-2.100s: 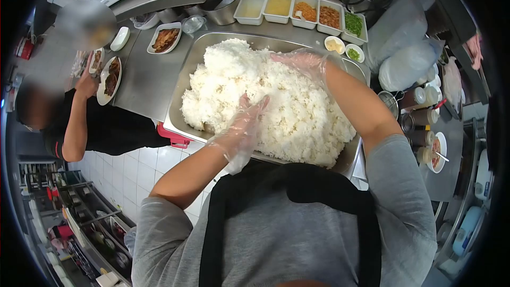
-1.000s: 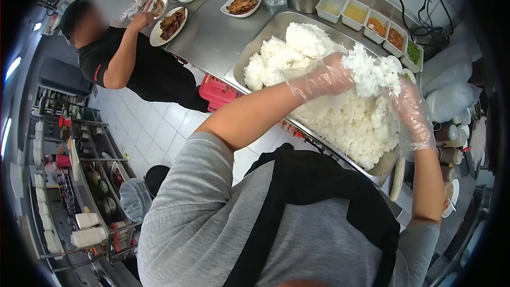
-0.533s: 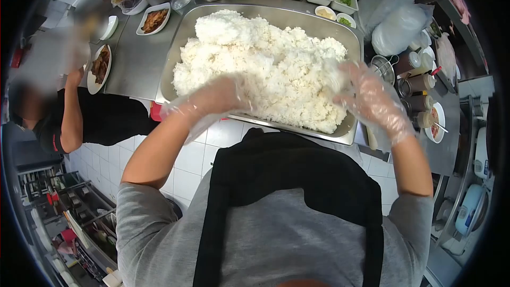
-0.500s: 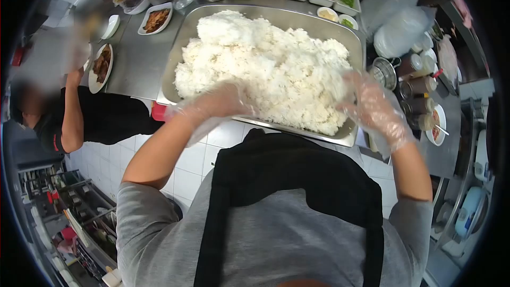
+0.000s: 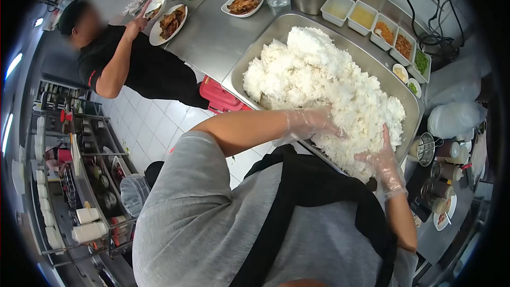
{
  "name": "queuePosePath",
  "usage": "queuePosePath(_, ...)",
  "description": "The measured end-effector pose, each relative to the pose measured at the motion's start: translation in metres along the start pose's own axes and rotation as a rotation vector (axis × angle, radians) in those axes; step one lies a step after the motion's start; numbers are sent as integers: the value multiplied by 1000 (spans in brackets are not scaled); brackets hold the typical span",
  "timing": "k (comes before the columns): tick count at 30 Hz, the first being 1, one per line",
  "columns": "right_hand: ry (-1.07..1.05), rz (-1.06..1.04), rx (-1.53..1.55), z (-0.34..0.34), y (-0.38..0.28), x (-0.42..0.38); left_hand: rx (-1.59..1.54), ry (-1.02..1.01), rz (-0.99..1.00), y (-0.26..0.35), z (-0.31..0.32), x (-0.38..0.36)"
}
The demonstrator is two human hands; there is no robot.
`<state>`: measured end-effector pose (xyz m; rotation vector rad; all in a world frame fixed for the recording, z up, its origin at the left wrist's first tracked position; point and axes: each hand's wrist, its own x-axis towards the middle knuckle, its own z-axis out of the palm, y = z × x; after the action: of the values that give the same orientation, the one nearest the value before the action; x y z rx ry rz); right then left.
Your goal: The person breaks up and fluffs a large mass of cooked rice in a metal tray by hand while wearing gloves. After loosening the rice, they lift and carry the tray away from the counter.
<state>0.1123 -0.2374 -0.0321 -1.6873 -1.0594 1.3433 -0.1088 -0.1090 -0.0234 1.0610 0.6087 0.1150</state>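
Observation:
A big mound of cooked white rice (image 5: 324, 74) fills a deep steel tray (image 5: 348, 41) in front of me. I wear clear plastic gloves on both hands. My left hand (image 5: 314, 122) reaches over the tray's near side, palm down, its stretched fingers pressed against the rice and the tips partly hidden in it. At the near right end of the mound, my right hand (image 5: 383, 163) touches the rice with its thumb and fingers spread apart. Neither hand visibly lifts any rice.
At the left, a co-worker (image 5: 143, 58) holds a dish near a plate of browned food (image 5: 171, 24). Topping containers (image 5: 363, 17) line the back. Jars (image 5: 443, 170) and a plastic bag (image 5: 456, 119) stand right. A red box (image 5: 220, 95) sits below the counter.
My view has turned, so the tray now appears tilted and farther right. Both hands have come closer together on the near right part of the rice, and my right hand now touches the mound.

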Motion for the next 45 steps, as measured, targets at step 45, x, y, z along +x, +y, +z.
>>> queuePosePath(45,143,-317,-1160,-40,-88,-44,1591,248,138,87,-3,-54)
